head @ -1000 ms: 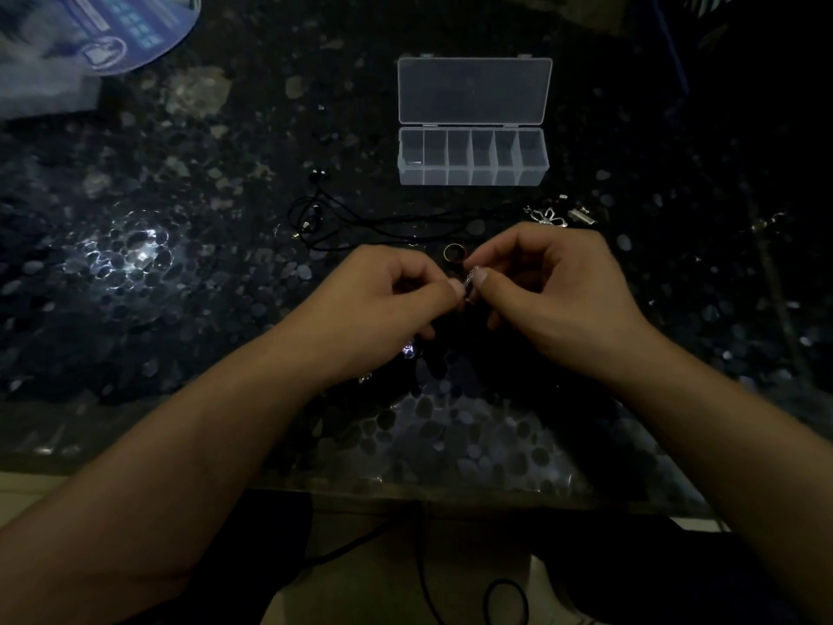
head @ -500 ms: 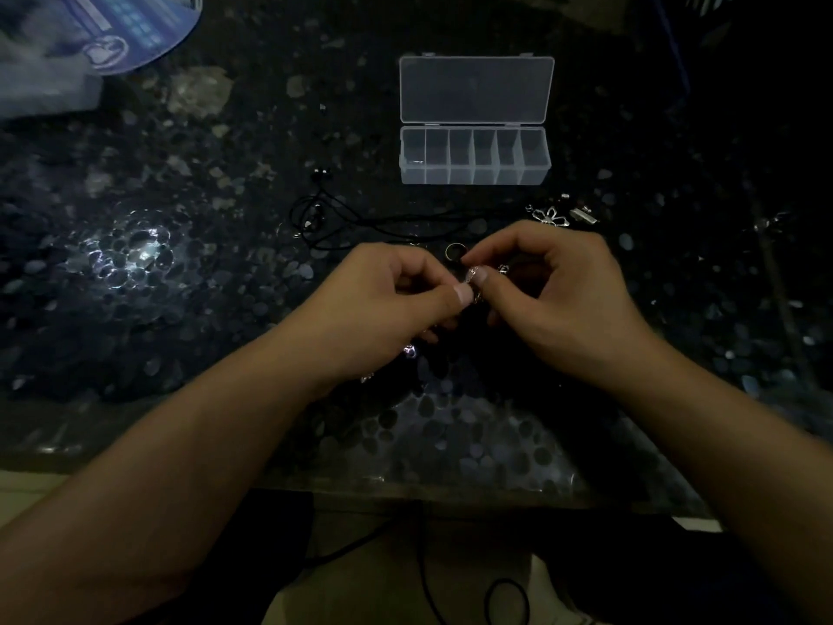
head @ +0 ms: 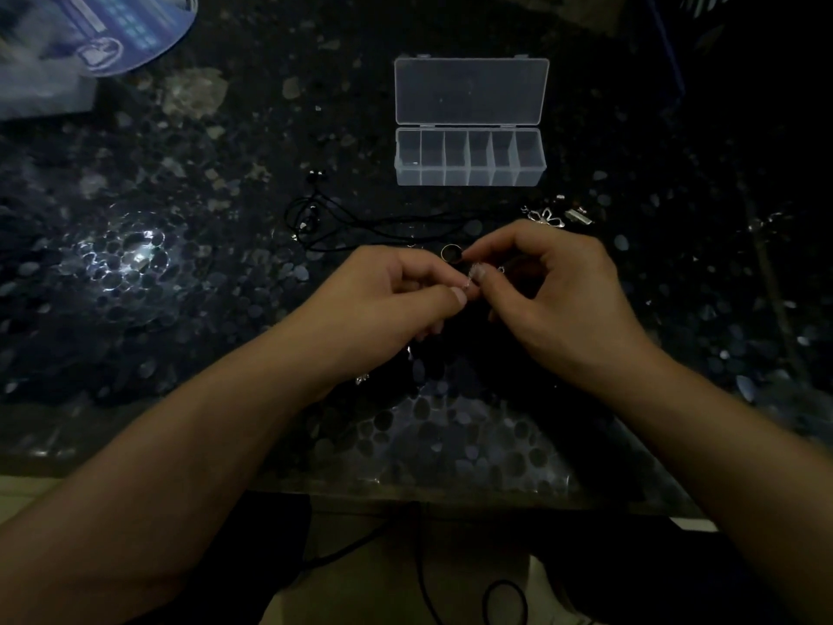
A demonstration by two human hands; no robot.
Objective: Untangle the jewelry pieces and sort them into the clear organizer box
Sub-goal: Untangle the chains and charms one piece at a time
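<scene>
Big dark table (head: pixel 189 309) under me, its glossy top speckled with pale pebble shapes, one bright glare patch off to the left. Far left corner, there's a blue and white sheet (head: pixel 112 33) with printing on it, but it's too blurred for me to read a word. Far side, right of centre, sits the clear box (head: pixel 471 157), lid flung back flat, six compartments in a row, and no label on it that I can make out. Nearer than the box, a black cord (head: pixel 360 227) loops across the table, beads at its left end. To the right of that, just near of the box's right end, a small heap of silver pieces (head: pixel 556 216), one shaped like a flower.

Now my hands, meeting mid-table. My left hand (head: pixel 383 304) has fingers curled, thumb and forefinger pinching a tiny silvery chain piece (head: pixel 472 275). My right hand (head: pixel 550 295) is curled too, thumb and forefinger pinching the same piece from the other side, tips almost touching. Just beyond my fingertips, a gold ring (head: pixel 451 253) lies flat on the table.
</scene>
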